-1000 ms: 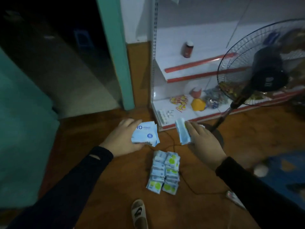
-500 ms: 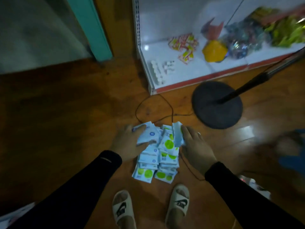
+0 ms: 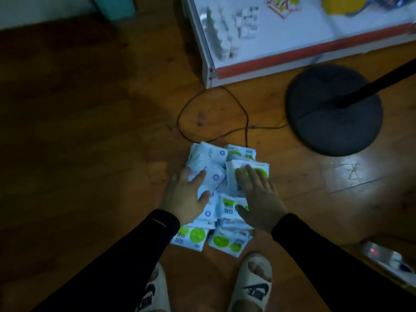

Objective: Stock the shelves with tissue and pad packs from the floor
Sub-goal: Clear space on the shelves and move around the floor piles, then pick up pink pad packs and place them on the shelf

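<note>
- Tissue and pad packs (image 3: 225,188) are seen heaped in a loose pile on the wooden floor (image 3: 90,154), just ahead of the person's feet and well apart from the shelf.
- Toward the left of the pile, packs marked with small blue circles are pressed under the left hand (image 3: 185,197), whose fingers are spread flat with nothing gripped.
- On the right of the pile, packs printed with green circles are covered by the right hand (image 3: 258,197), laid palm down with fingers straight and the thumb stretched over a lower pack.
- Both arms are clothed in black sleeves (image 3: 126,262).
- Pale slide sandals (image 3: 252,287) are worn on the feet at the near edge of the pile.
- A thin black cable (image 3: 202,109) is looped across the floor beyond the pile, its near part hidden under the packs.
- The white bottom shelf (image 3: 292,41), edged with a red strip, is shown at upper right, with rows of small white bottles (image 3: 225,30) standing near its left end.
- The dark round fan base (image 3: 333,109) is set on the floor just before the shelf, to the right of the pile.
</note>
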Tool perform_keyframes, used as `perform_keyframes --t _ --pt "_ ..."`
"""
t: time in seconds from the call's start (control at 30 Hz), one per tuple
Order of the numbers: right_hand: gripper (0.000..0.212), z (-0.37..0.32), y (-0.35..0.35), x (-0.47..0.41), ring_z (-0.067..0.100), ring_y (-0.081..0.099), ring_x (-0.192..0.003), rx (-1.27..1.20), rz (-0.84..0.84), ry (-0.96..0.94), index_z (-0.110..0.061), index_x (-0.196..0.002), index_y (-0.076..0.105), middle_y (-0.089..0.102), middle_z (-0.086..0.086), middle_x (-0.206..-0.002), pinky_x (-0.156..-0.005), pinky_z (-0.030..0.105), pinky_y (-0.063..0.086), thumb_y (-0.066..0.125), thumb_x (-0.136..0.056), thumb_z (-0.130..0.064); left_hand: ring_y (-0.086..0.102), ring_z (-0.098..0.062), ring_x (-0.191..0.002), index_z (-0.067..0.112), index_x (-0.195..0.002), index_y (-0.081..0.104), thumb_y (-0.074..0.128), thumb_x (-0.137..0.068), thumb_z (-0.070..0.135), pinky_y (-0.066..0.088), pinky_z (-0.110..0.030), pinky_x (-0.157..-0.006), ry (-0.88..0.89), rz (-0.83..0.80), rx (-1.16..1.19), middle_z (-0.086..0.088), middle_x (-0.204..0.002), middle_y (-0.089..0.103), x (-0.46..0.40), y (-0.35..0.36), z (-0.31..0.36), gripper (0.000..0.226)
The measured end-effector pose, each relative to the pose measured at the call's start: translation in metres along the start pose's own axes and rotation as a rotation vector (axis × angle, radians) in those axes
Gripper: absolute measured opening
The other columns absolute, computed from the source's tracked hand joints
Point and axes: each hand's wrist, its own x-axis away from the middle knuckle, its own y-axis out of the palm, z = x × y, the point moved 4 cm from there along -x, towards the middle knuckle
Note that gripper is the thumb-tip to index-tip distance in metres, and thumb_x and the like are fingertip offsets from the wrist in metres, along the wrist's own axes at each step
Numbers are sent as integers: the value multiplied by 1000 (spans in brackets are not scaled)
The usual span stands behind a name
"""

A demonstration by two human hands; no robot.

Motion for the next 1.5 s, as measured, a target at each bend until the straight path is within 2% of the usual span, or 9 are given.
perform_keyframes --t 0.2,0.4,0.8,0.97,1.1,1.17,1.27,1.4,1.5 --pt "73 -29 -99 45 27 -5 -147 -22 54 -3 -24 -153 -1 -11 3 -160 -118 44 11 40 -98 -47 37 -31 -127 22 -145 34 40 -93 53 32 -36 -105 49 86 34 -10 -142 37 30 -120 8 61" --pt "69 -109 -267 121 37 29 -138 -55 303 -99 -17 -149 25 22 13 -155 -107 46 35 34 -93 -55 32 -27 -133 23 -145 37 33 -90 56 27 -30 -106 71 277 81 -9 -145 37 119 -309 8 64" --pt "60 -375 -556 344 33 41 -131 -8 839 -647 -11 -141 41 39 15 -145 -107 46 38 46 -92 -46 42 -20 -126 17 -134 51 35 -92 57 27 -30 -106 -76 866 -28 -4 -134 52 473 -614 -36 61" --pt "58 -479 -590 455 28 36 -136 -32 903 -976 -16 -143 36 35 11 -149 -109 47 37 52 -94 -41 56 -26 -111 10 -119 64 44 -89 50 43 -37 -100 -310 1123 -61 -9 -117 63 664 -643 -40 54" --pt "57 -562 -582 543 27 34 -137 -39 888 -1202 -16 -144 37 34 10 -150 -112 38 27 46 -95 -44 54 -23 -113 13 -121 63 44 -88 51 38 -31 -102 -544 1296 -105 -7 -119 63 819 -632 -25 54" --pt "57 -605 -568 593 33 42 -130 -71 850 -1354 -10 -139 44 42 16 -143 -109 42 33 44 -92 -44 51 -21 -116 15 -124 61 42 -88 52 35 -28 -102 -673 1350 -130 -5 -122 61 895 -617 -15 55" --pt "57 -664 -540 666 35 49 -123 -120 803 -1571 -6 -132 50 49 20 -135 -105 42 40 46 -88 -41 45 -14 -119 16 -128 58 45 -89 47 29 -20 -101 -861 1417 -168 -3 -126 59 1001 -583 0 52" --pt "51 -725 -493 757 31 49 -122 -166 740 -1811 -6 -131 52 50 18 -134 -105 39 38 55 -87 -31 48 -20 -123 18 -134 53 37 -87 56 38 -31 -100 -1132 1426 -190 -3 -131 57 1119 -529 11 63" --pt "57 -771 -445 817 27 45 -129 -107 625 -1931 -11 -138 47 44 13 -142 -109 34 35 46 -89 -41 50 -22 -121 17 -135 52 30 -84 60 41 -33 -97 -1274 1425 -197 -2 -130 58 1197 -485 14 70"
